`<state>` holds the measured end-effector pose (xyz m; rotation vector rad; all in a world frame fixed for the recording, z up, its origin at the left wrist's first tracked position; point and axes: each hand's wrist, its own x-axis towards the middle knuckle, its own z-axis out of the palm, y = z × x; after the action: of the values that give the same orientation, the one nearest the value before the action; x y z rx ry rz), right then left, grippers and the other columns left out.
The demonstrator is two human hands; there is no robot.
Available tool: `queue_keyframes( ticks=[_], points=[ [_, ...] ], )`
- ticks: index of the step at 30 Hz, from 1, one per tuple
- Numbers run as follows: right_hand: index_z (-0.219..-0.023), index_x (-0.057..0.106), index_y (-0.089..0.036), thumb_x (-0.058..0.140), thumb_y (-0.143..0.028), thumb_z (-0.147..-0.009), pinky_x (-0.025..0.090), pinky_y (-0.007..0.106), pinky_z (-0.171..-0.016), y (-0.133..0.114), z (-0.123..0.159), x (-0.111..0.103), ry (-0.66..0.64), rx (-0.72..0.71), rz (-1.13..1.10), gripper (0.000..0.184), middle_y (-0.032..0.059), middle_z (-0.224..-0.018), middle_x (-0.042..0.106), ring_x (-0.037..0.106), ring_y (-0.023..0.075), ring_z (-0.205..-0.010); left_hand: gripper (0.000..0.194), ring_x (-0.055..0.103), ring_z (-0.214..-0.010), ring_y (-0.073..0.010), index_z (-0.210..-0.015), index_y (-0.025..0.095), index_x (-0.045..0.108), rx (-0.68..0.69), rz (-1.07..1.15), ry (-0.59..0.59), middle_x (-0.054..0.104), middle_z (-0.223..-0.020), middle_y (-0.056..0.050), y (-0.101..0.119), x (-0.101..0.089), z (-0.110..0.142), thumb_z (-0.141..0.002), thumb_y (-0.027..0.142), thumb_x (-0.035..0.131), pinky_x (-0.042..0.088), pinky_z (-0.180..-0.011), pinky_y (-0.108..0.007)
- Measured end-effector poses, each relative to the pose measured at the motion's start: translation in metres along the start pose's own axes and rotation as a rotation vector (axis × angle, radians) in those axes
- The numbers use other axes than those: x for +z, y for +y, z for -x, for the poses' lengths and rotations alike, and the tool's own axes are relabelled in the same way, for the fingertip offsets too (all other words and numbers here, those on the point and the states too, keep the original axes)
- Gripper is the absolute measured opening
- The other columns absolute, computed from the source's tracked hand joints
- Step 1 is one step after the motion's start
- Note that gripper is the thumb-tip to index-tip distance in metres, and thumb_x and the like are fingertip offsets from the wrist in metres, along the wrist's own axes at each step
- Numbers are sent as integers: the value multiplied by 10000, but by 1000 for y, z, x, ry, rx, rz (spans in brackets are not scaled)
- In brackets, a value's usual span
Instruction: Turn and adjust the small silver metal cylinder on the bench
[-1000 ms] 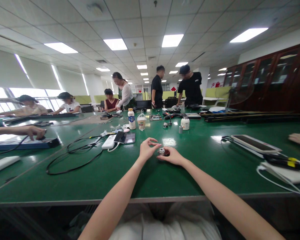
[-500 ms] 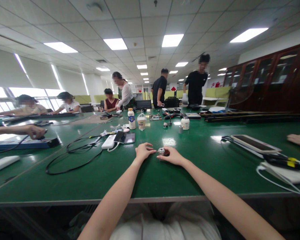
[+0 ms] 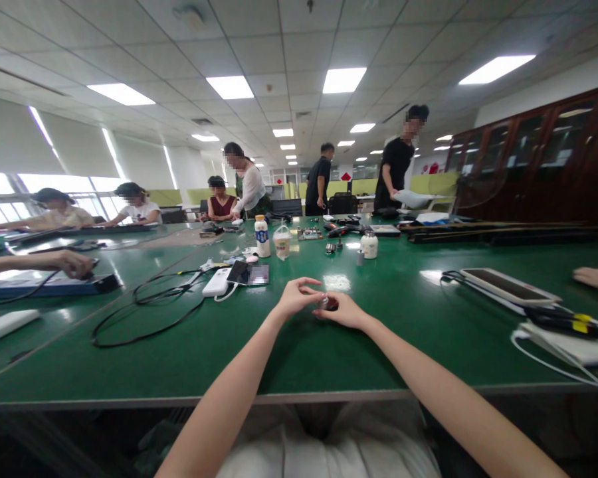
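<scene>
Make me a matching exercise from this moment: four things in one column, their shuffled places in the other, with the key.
1. Right hand
2. Blue-labelled bottle
3. White jar
4. Blue power strip

A. Beside a small grey cylinder
B. At a co-worker's hand
C. Around a small metal part
D. Left of a clear cup

Pairs: 1-C, 2-D, 3-A, 4-B

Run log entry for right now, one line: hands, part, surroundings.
right hand: holding small metal part | left hand: at its top, contact unclear | ahead: white jar, cup
</scene>
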<state>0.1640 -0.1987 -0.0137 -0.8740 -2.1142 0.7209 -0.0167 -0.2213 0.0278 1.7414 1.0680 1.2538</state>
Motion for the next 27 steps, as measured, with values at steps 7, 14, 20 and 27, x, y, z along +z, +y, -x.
queue_keyframes(
  ticks=[7, 14, 20, 27],
  points=[
    [-948, 658, -155, 734, -492, -728, 454, 271, -616, -2, 1, 0, -8, -14, -10, 410, 14, -760, 658, 569, 158, -662, 405, 749, -793, -255, -984, 129, 684, 46, -2, 56, 783, -799, -103, -5, 3, -1, -646, 304, 822, 588, -750, -345],
    [-968, 667, -146, 740, -485, -724, 433, 266, -596, -3, 1, -1, -2, -15, 3, 424, 13, -743, 644, 544, 152, -645, 356, 747, -816, -260, -961, 141, 688, 77, -71, 57, 782, -800, -98, -4, 7, 2, -659, 283, 812, 587, -773, -357],
    [-1025, 667, -141, 730, -460, -740, 424, 262, -592, -3, 1, -1, -12, -21, 8, 433, 11, -742, 641, 530, 144, -631, 331, 743, -832, -251, -987, 141, 689, 88, -104, 20, 781, -813, -95, -4, 6, 1, -688, 251, 778, 582, -790, -350],
    [-995, 671, -132, 739, -447, -727, 417, 263, -578, -2, 0, -1, 4, -14, 19, 419, 13, -717, 636, 537, 150, -624, 315, 726, -942, -222, -1032, 146, 687, 100, -128, -26, 776, -928, -91, 3, 10, 3, -718, 141, 705, 564, -858, -317]
  ],
)
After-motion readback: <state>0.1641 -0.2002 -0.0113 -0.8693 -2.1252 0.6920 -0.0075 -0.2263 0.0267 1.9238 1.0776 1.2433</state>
